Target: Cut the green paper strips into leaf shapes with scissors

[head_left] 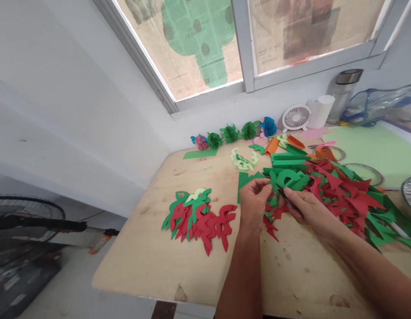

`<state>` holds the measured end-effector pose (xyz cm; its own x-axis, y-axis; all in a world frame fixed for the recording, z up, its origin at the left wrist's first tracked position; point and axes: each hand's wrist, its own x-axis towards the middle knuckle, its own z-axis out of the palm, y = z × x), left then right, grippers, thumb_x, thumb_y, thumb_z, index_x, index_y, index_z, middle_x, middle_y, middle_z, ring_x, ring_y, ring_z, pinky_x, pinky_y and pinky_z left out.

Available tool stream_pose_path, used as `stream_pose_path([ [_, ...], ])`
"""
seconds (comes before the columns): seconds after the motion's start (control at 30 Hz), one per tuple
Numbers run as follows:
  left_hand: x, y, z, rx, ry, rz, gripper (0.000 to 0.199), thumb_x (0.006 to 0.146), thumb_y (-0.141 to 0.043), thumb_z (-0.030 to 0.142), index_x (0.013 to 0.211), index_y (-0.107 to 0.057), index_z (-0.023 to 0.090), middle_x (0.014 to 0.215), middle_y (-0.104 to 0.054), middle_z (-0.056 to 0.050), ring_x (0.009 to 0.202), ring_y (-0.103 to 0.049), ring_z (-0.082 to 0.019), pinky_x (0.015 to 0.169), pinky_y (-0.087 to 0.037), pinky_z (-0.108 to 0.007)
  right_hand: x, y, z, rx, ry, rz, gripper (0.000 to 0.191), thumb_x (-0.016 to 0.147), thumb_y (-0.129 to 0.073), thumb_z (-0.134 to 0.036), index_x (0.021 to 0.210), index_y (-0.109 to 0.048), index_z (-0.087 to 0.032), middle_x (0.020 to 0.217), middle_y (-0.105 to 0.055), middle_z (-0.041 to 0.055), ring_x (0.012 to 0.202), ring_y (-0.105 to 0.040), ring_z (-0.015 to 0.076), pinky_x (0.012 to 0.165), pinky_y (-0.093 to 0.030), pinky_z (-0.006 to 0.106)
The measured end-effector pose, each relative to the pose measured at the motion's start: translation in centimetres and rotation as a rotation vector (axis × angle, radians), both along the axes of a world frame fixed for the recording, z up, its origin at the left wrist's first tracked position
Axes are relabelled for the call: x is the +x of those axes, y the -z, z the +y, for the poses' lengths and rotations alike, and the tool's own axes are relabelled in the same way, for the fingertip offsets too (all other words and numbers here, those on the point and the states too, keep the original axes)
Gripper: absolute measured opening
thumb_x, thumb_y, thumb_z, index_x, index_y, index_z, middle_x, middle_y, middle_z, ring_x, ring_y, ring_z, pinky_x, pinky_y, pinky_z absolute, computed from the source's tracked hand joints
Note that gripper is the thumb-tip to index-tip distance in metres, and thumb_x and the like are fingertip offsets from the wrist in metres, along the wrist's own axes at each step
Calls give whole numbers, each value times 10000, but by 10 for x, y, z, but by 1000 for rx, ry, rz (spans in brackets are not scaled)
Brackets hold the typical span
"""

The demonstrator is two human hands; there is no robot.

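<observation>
My left hand (pixel 255 195) pinches a piece of green paper (pixel 275 179) between thumb and fingers, over the right half of the table. Close beside it, my right hand (pixel 303 206) is closed on dark scissors (pixel 289 200), their tip at the green paper; the fingers hide much of them. Under and behind both hands spreads a heap of red paper scraps (pixel 338 190) mixed with green pieces. To the left of my hands lies a pile of cut red paper shapes (pixel 205 226), with cut green paper shapes (pixel 172 210) and a pale green one among them.
Folded paper flowers (pixel 230 134) line the wall edge of the wooden table (pixel 142 257). A small white fan (pixel 296 117), a glass bottle (pixel 343 95) and pale green sheets (pixel 388 150) are at the back right. A larger black fan (pixel 29 221) stands left of the table.
</observation>
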<state>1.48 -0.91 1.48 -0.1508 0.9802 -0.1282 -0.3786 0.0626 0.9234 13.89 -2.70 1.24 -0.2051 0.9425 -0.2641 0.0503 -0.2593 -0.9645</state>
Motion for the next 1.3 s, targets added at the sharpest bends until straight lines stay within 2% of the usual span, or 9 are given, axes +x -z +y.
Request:
stream_pose_path([
  [0.33,1,2,0,1,0,3,128,572,-679,187,680,-636,135,596,-594,17,519,-523,-68,605,-485,-238,0,0,0,10,-16,-42,461,794,-421,-577,535,-430,-196,368,-284,-75,348,-194,60,374,-141,227],
  [0.7,0,3,2,5,-6,1,137,563,-687,187,678,-638,131,594,-593,12,525,-525,-69,610,-489,-239,-1,1,1,-8,-16,-45,439,790,-407,-581,583,-465,-198,371,-276,-81,344,-183,68,374,-132,229],
  [0.97,1,4,3,-7,-7,10,120,564,-680,181,667,-638,135,592,-592,14,516,-521,-70,613,-488,-248,-1,-1,0,3,-18,-69,458,808,-393,-560,519,-390,-204,365,-274,-76,340,-191,65,374,-141,229],
  [1.1,1,5,3,-2,-4,9,123,567,-677,182,675,-638,136,595,-593,14,510,-517,-68,612,-488,-247,-1,0,0,12,-27,-65,507,817,-384,-558,462,-304,-205,362,-264,-70,344,-187,60,372,-141,229],
  [1.3,0,5,3,3,2,7,129,565,-676,183,680,-637,138,598,-592,14,527,-522,-70,617,-485,-241,0,-1,1,12,-26,-77,508,813,-384,-556,450,-310,-207,361,-259,-71,340,-185,60,366,-146,227],
])
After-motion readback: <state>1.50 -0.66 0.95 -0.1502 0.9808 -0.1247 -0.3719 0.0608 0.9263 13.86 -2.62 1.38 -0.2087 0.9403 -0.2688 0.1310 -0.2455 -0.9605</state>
